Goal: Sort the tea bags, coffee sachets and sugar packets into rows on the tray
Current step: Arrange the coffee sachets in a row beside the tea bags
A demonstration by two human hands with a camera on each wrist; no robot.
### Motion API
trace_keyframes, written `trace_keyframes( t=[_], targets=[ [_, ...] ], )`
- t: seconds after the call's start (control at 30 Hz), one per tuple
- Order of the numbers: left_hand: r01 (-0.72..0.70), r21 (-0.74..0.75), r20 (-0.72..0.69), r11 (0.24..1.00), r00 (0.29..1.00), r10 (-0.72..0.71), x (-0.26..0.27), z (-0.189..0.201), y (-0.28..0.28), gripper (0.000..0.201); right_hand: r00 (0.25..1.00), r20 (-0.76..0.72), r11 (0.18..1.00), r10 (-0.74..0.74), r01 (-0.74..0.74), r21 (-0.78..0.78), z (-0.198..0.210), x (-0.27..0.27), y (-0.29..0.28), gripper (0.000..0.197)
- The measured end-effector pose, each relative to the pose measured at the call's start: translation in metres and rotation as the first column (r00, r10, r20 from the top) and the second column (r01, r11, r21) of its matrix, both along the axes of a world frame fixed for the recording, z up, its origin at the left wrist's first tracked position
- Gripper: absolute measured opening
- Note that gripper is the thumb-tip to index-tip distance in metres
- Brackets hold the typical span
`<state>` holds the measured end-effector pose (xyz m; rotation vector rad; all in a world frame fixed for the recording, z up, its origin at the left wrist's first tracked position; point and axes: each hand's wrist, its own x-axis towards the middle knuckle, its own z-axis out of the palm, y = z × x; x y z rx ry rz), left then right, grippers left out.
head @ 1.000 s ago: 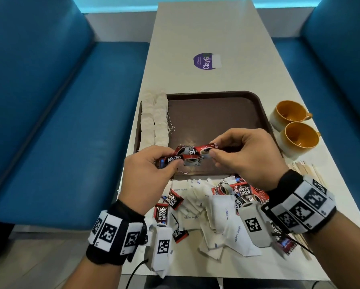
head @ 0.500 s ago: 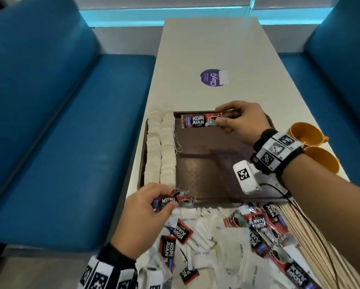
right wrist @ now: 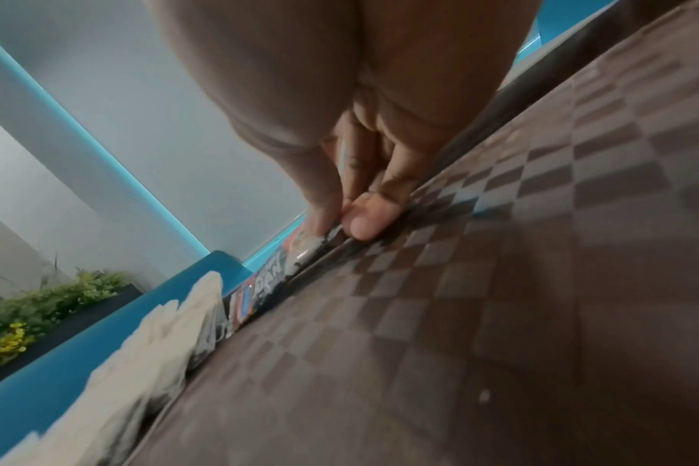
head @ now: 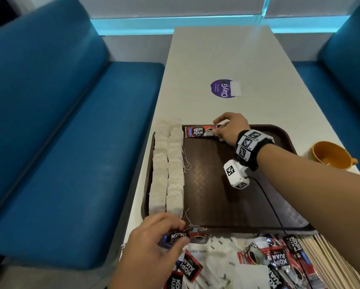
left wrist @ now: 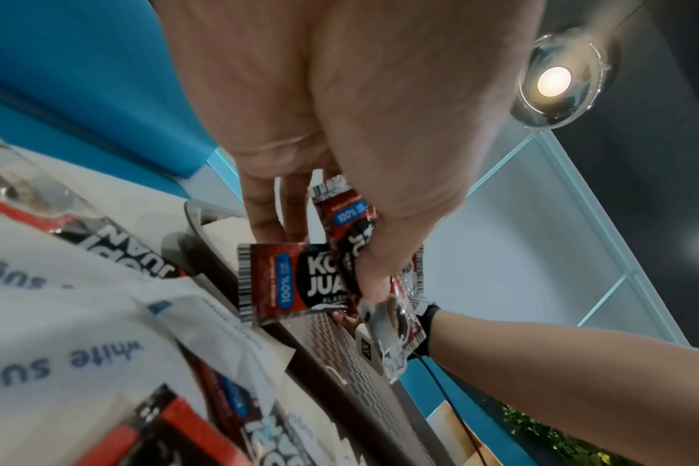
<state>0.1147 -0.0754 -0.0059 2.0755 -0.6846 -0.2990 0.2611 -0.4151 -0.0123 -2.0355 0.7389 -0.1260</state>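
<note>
Tea bags [head: 168, 170]: I see two rows done.
Right hand [head: 230, 128]: pinching first coffee sachet [head: 200, 131] at tray [head: 283, 134] far edge.
Left hand [head: 154, 247]: gripping spare sachets [head: 180, 237] (sugar unsorted).

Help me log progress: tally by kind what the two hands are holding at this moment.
Coffee sachets: 3 (2 in the left hand; 1 pinched by the right hand, lying on the tray)
Tea bags: 0
Sugar packets: 0
Total: 3
</note>
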Motion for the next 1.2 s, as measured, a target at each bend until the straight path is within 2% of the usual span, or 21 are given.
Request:
trace_keyframes(
  t=[0.23, 0.43, 0.7, 0.8, 0.87, 0.97, 1.1, 1.2],
  targets=[
    [0.025, 0.001, 0.068, 1.000, 0.997, -0.025, 0.002, 0.000, 0.000, 0.022, 0.998, -0.051, 0.994, 0.030, -0.035, -0.099, -0.001, 0.008, -0.001, 0.017],
    [0.022, 0.010, 0.111, 1.000, 0.994, -0.023, 0.003, 0.001, -0.002, 0.020, 0.997, -0.071, 0.982, 0.024, -0.037, -0.187, -0.001, 0.011, 0.004, 0.027],
    [-0.009, 0.054, 0.071, 0.998, 0.997, 0.005, 0.002, 0.010, 0.002, 0.020, 0.997, -0.082, 0.990, -0.008, -0.004, -0.142, 0.005, 0.005, 0.004, 0.024],
    [-0.098, 0.028, 0.034, 0.995, 0.995, 0.097, -0.002, 0.013, 0.003, 0.028, 0.998, -0.066, 0.994, 0.003, -0.010, -0.111, 0.013, -0.001, 0.008, 0.019],
    [-0.173, -0.030, -0.037, 0.984, 0.984, 0.172, -0.004, 0.020, 0.000, 0.024, 0.996, -0.037, 0.986, 0.080, -0.085, -0.144, 0.024, -0.010, 0.013, 0.012],
    [-0.232, -0.129, -0.163, 0.964, 0.964, 0.210, -0.007, 0.032, -0.007, 0.017, 0.962, 0.004, 0.950, 0.272, -0.268, -0.164, 0.055, -0.044, 0.032, 0.004],
    [-0.271, -0.220, -0.300, 0.937, 0.933, 0.199, -0.009, 0.044, -0.013, 0.010, 0.863, 0.116, 0.861, 0.493, -0.502, 0.076, 0.093, -0.116, 0.070, 0.007],
    [-0.283, -0.262, -0.332, 0.922, 0.924, 0.190, -0.012, 0.046, -0.016, 0.010, 0.843, 0.162, 0.815, 0.514, -0.538, 0.216, 0.103, -0.166, 0.092, 0.023]
  ],
)
